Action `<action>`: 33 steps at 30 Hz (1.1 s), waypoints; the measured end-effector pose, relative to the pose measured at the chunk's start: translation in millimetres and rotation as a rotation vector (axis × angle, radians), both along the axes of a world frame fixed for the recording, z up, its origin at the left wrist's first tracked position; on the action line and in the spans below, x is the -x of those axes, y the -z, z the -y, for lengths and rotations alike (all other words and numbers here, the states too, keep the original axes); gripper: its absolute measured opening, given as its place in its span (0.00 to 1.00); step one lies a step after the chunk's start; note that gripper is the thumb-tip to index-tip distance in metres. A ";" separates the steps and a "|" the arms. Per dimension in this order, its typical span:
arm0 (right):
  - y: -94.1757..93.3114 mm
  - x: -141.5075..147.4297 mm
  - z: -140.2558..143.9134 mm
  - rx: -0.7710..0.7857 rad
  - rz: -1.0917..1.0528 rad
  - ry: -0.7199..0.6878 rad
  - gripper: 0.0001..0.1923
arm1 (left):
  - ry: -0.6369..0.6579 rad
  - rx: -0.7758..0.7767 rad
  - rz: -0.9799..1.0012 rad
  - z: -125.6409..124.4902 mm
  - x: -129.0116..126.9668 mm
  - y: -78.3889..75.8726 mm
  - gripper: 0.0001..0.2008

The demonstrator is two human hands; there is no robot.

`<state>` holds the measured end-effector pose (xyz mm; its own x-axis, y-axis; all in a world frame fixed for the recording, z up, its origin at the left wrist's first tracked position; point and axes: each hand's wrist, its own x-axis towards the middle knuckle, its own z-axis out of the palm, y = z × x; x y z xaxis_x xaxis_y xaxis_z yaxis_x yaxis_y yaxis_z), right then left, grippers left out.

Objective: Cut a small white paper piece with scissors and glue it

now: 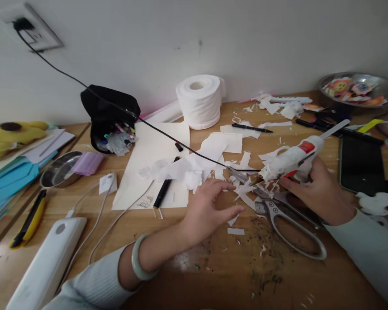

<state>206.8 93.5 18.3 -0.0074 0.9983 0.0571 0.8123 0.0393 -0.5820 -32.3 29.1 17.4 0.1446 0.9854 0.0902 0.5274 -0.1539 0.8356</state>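
Observation:
In my right hand (pixel 323 189) is a white and red glue gun (pixel 291 161), its nozzle pointing left and crusted with glue and paper bits. A glue stick (pixel 336 128) pokes out of its back end. Below the gun lie large grey scissors (pixel 297 232), their handles towards me. My left hand (pixel 210 211) hovers over the desk left of the nozzle, thumb and fingers apart, with nothing seen in it. Torn white paper scraps (pixel 197 168) are strewn just beyond it, on and beside a white sheet (pixel 158 142).
A black cord (pixel 158 129) runs from the wall socket (pixel 32 30) across the desk to the glue gun. A paper roll (pixel 198 103), a pen pouch (pixel 111 101), a yellow cutter (pixel 29 219), a power strip (pixel 48 262), a phone (pixel 362 163) and a metal bowl (pixel 358 103) stand around.

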 end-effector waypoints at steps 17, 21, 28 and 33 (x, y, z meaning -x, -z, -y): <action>14.5 -7.8 7.9 -0.314 0.034 -0.314 0.16 | -0.338 -0.131 -0.590 -15.4 54.9 16.4 0.29; 18.5 -7.7 7.4 -0.497 0.071 -0.452 0.14 | -0.372 -0.398 -0.729 9.3 44.2 8.0 0.22; 21.0 -7.6 8.7 -0.532 0.122 -0.538 0.16 | 0.560 -0.574 -0.661 32.7 22.4 -1.5 0.11; 22.0 -6.2 7.7 -0.561 0.176 -0.498 0.13 | 0.662 -0.569 -0.684 32.4 17.3 6.1 0.13</action>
<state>212.9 85.8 -3.8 -0.5040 0.6968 0.5104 0.7004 0.6755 -0.2305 -49.6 -3.3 11.3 0.8193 0.5355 0.2050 0.5226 -0.8445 0.1171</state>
